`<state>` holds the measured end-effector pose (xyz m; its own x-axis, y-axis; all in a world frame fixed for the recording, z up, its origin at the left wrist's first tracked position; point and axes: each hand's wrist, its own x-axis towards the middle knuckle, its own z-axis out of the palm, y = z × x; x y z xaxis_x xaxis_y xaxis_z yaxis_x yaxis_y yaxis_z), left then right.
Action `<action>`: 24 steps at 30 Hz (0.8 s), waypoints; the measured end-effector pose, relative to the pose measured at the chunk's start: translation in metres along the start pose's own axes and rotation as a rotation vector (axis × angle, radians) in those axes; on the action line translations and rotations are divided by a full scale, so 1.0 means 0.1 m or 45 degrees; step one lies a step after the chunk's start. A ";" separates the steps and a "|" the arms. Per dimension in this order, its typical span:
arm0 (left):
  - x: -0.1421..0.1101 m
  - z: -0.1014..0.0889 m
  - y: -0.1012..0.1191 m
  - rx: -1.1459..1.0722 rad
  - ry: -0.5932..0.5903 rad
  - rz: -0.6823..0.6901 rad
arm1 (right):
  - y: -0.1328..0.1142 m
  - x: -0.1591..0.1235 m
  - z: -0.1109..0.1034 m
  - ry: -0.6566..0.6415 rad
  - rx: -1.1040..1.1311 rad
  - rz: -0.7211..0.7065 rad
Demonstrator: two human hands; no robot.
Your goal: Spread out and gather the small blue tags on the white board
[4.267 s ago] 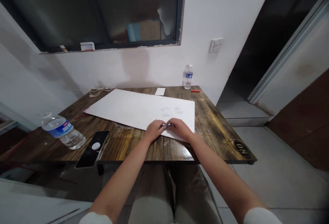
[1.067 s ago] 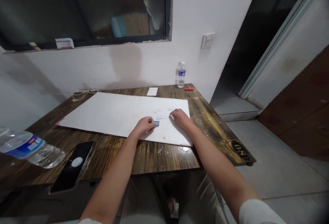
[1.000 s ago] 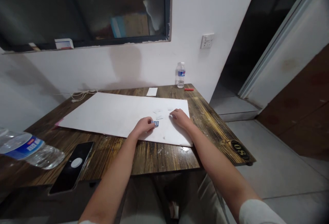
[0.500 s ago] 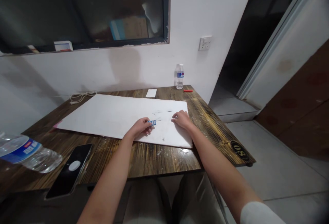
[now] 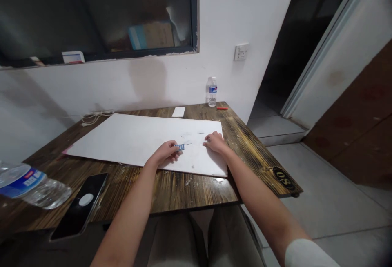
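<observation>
My left hand [image 5: 165, 152] is closed on a small blue-and-white packet [image 5: 180, 147], gripping it between thumb and fingers just above a white board [image 5: 134, 136]. To the right, my right hand [image 5: 215, 142] rests at the board's right end with curled fingers, thumb and forefinger close together. Whatever they pinch, if anything, is too small to make out. Several thin dark slivers [image 5: 200, 132] lie or are marked on the board between and beyond my hands; their kind is unclear.
The board lies on a dark wooden table [image 5: 171, 193]. A phone [image 5: 80, 203] and a large water bottle [image 5: 33, 183] are at left. A small bottle [image 5: 211, 92], red pen-like stick [image 5: 222, 108], white card [image 5: 179, 112] and pale cable [image 5: 94, 116] sit along the back.
The view has shifted slightly, so everything sits a little farther left. Both hands keep nearly the same pose over the board, with the packet still in my left hand.
</observation>
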<state>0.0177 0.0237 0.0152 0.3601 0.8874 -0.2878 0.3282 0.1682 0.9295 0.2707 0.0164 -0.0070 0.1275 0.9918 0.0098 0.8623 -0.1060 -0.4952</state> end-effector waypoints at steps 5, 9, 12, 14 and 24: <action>0.04 0.01 -0.02 0.031 -0.006 -0.001 | 0.03 0.01 0.02 -0.004 -0.016 -0.011; 0.04 0.02 0.00 0.026 0.015 -0.017 | 0.04 0.00 0.00 -0.014 -0.012 -0.036; 0.04 0.03 0.00 0.048 0.017 -0.011 | 0.03 -0.01 -0.02 -0.045 -0.021 -0.032; 0.05 0.04 -0.01 0.063 0.019 -0.010 | 0.03 -0.02 -0.03 -0.054 -0.028 -0.026; 0.05 0.10 -0.02 0.196 0.132 0.075 | 0.05 -0.01 -0.01 -0.038 -0.059 -0.063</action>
<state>0.0282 0.0237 0.0098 0.2933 0.9346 -0.2013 0.4417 0.0543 0.8955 0.2756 0.0144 -0.0087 0.0703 0.9975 0.0071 0.8889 -0.0594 -0.4543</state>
